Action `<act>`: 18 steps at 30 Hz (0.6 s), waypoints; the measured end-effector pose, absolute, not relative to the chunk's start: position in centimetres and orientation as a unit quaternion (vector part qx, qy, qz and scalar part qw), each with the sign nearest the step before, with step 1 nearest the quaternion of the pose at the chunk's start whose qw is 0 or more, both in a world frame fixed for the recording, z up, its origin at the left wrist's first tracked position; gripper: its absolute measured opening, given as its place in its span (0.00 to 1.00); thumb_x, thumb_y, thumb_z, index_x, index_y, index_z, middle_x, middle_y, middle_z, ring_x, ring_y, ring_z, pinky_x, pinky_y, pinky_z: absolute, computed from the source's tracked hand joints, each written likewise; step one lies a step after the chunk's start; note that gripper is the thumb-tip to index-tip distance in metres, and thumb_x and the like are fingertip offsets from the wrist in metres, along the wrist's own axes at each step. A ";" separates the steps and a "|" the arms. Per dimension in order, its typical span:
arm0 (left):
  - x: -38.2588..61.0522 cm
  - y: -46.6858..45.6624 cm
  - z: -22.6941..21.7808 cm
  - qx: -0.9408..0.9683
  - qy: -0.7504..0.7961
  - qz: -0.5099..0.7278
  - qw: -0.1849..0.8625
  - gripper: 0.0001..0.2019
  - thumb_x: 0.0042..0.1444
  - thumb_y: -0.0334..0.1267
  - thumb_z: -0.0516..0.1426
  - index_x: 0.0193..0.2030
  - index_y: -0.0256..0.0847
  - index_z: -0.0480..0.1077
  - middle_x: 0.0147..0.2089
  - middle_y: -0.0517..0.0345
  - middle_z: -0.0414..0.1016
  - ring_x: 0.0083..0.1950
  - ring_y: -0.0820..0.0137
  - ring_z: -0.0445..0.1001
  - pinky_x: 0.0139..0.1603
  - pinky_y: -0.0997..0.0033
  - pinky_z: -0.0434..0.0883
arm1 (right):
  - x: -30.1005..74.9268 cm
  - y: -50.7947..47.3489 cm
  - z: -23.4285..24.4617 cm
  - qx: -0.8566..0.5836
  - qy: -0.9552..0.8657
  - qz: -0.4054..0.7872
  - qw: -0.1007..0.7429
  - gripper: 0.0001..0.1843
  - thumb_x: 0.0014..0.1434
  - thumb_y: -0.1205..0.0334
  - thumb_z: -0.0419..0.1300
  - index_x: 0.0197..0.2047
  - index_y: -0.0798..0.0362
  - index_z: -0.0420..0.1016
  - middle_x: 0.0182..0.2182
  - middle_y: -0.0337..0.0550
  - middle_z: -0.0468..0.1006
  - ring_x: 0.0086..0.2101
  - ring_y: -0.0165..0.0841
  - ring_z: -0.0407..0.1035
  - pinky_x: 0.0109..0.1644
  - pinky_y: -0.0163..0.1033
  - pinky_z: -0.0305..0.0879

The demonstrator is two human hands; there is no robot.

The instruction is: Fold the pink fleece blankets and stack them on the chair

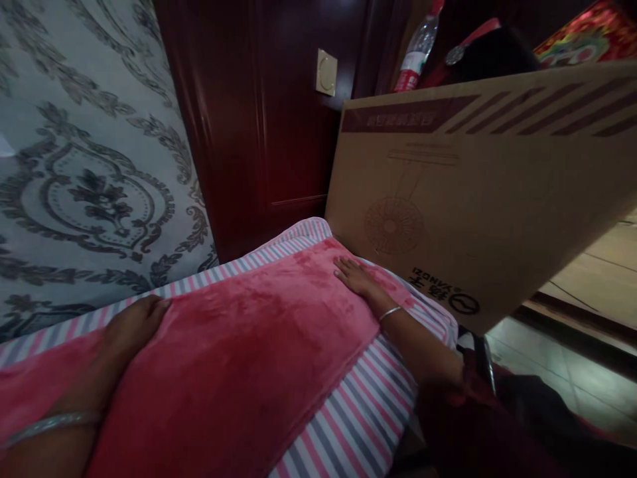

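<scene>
A pink plush blanket (249,352) lies over a pink, grey and white striped sheet (358,418) on a bed. My left hand (132,325) rests flat on the blanket's far left edge, fingers stretched toward the wall. My right hand (355,275) lies flat on the blanket's far right corner, fingers spread, close to a large cardboard box. A silver bangle sits on each wrist. Neither hand holds anything.
A large cardboard box (488,192) with a fan drawing leans beside the bed at the right. A dark wooden door (269,113) stands behind, patterned wallpaper (84,172) at the left. A plastic bottle (418,50) sits above the box. Tiled floor (547,372) shows at the right.
</scene>
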State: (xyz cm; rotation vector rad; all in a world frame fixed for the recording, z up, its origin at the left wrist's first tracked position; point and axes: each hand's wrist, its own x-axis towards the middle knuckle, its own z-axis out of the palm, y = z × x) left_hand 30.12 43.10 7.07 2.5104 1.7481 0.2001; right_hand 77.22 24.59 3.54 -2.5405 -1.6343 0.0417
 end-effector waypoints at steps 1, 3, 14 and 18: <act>30.1 43.1 7.0 0.817 0.572 0.064 0.037 0.21 0.65 0.49 0.39 0.40 0.40 0.67 0.49 0.38 0.78 0.51 0.52 0.77 0.45 0.61 0.69 | 77.3 25.2 3.7 -0.844 -0.534 0.015 0.056 0.32 0.72 0.44 0.39 0.74 0.45 0.51 0.73 0.48 0.51 0.70 0.45 0.48 0.69 0.57 0.47; 30.1 43.1 7.0 0.815 0.576 0.063 0.031 0.20 0.66 0.48 0.39 0.40 0.40 0.67 0.50 0.39 0.79 0.51 0.53 0.77 0.46 0.62 0.69 | 77.4 27.0 4.3 -0.844 -0.533 0.002 0.055 0.32 0.71 0.44 0.40 0.73 0.46 0.54 0.72 0.52 0.54 0.69 0.48 0.49 0.68 0.62 0.47; 29.7 44.1 5.0 0.813 0.577 0.072 -0.006 0.19 0.67 0.39 0.41 0.48 0.39 0.72 0.53 0.43 0.77 0.52 0.56 0.76 0.47 0.63 0.68 | 77.9 33.8 2.0 -0.826 -0.557 0.018 0.081 0.32 0.71 0.43 0.41 0.74 0.42 0.49 0.74 0.45 0.46 0.71 0.44 0.43 0.69 0.62 0.46; 29.7 43.8 4.6 0.819 0.561 0.116 -0.010 0.19 0.64 0.32 0.43 0.49 0.37 0.74 0.51 0.41 0.77 0.54 0.57 0.75 0.50 0.63 0.68 | 78.4 33.6 1.2 -0.826 -0.553 0.009 0.108 0.30 0.71 0.47 0.46 0.73 0.42 0.54 0.73 0.47 0.51 0.71 0.43 0.46 0.69 0.62 0.47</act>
